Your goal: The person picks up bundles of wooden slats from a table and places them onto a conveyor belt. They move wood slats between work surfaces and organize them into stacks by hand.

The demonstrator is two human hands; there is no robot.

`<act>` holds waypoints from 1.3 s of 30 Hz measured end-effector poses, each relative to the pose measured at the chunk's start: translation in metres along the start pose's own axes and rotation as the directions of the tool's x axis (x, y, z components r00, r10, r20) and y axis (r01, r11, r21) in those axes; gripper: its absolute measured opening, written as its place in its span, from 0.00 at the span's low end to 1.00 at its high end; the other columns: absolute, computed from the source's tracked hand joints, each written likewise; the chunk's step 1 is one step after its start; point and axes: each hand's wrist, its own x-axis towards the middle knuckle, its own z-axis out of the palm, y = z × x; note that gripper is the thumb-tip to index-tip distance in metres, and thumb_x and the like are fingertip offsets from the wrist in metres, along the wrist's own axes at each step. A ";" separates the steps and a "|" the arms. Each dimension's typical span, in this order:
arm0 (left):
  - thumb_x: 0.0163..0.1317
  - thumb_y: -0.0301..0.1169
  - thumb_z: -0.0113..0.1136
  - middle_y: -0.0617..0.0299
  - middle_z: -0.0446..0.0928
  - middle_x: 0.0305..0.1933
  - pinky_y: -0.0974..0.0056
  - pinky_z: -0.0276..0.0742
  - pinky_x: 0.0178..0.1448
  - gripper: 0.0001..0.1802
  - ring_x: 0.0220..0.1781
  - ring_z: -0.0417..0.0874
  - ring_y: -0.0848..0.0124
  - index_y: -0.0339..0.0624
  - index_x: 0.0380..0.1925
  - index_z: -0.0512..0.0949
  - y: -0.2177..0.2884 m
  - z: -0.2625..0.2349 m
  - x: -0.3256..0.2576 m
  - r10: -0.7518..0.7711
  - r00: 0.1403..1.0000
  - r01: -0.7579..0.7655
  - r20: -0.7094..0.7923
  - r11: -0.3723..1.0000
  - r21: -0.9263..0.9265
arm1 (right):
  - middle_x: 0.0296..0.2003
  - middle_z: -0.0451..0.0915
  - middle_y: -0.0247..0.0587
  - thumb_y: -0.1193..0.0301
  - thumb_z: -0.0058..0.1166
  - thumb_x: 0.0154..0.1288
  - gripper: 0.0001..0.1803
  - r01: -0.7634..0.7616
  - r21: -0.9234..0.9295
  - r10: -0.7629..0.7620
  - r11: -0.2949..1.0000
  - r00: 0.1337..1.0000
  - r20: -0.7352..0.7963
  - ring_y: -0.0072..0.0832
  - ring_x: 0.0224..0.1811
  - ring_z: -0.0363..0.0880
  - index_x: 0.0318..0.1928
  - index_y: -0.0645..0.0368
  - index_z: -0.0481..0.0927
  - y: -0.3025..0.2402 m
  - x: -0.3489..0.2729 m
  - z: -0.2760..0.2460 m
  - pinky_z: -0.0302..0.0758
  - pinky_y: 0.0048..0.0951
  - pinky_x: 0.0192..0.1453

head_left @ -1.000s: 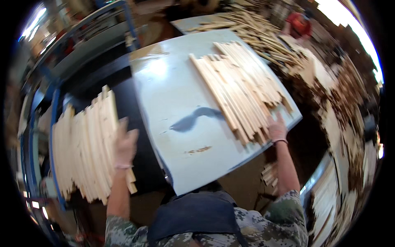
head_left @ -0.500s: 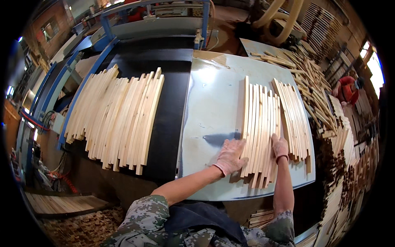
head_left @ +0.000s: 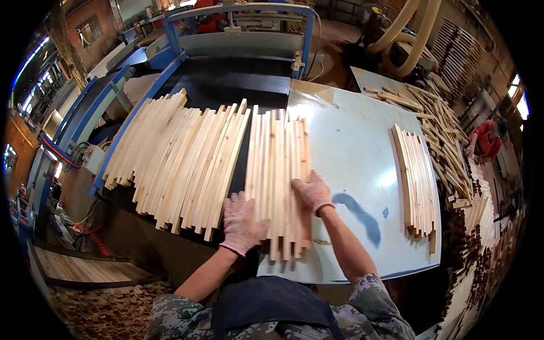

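A bundle of pale wooden strips [head_left: 277,181] lies side by side across the seam between the black belt and the pale tabletop, its lower ends uneven. At the bundle's lower left edge is my gloved left hand [head_left: 242,222], its fingers stretched out and its thumb side against the wood. My gloved right hand [head_left: 313,194] is closed against the bundle's right edge, some fingertips over the strips. To the left, a wider row of wooden strips [head_left: 175,164] rests on the black belt [head_left: 238,76]. A narrow gap separates it from the bundle at the top.
Another group of strips [head_left: 415,184] lies on the right of the pale tabletop [head_left: 357,147]. A blue machine frame [head_left: 309,42] stands beyond the belt. Loose strips [head_left: 442,136] are heaped past the right edge. A person in red [head_left: 486,139] is at the far right.
Both hands have moved left with the bundle, from beside the right-hand strips to the belt's edge. The right-hand group stays on the tabletop. The whole view has shifted slightly.
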 end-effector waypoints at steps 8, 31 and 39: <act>0.63 0.61 0.60 0.33 0.55 0.83 0.36 0.35 0.86 0.47 0.86 0.49 0.38 0.47 0.77 0.67 -0.049 -0.016 0.016 0.013 0.999 -0.011 0.041 1.000 -0.029 | 0.66 0.76 0.61 0.42 0.69 0.56 0.52 0.002 -0.037 0.000 0.999 0.999 0.033 0.55 0.65 0.80 0.69 0.66 0.67 -0.059 -0.010 0.031 0.77 0.48 0.69; 0.63 0.59 0.64 0.33 0.59 0.81 0.34 0.34 0.85 0.44 0.84 0.52 0.35 0.46 0.74 0.71 -0.042 -0.016 0.017 0.074 0.996 -0.072 0.048 0.996 -0.043 | 0.62 0.76 0.58 0.56 0.59 0.55 0.55 -0.177 -0.271 0.133 0.946 0.976 -0.173 0.49 0.65 0.79 0.82 0.57 0.54 -0.037 -0.021 -0.026 0.76 0.43 0.71; 0.62 0.50 0.70 0.37 0.67 0.77 0.40 0.50 0.85 0.42 0.81 0.62 0.40 0.43 0.73 0.71 -0.085 -0.014 0.018 0.164 0.978 -0.192 -0.131 0.950 -0.245 | 0.58 0.78 0.58 0.51 0.59 0.60 0.49 -0.088 -0.267 0.019 0.960 0.968 -0.250 0.49 0.64 0.77 0.76 0.66 0.64 0.018 -0.029 -0.015 0.77 0.43 0.68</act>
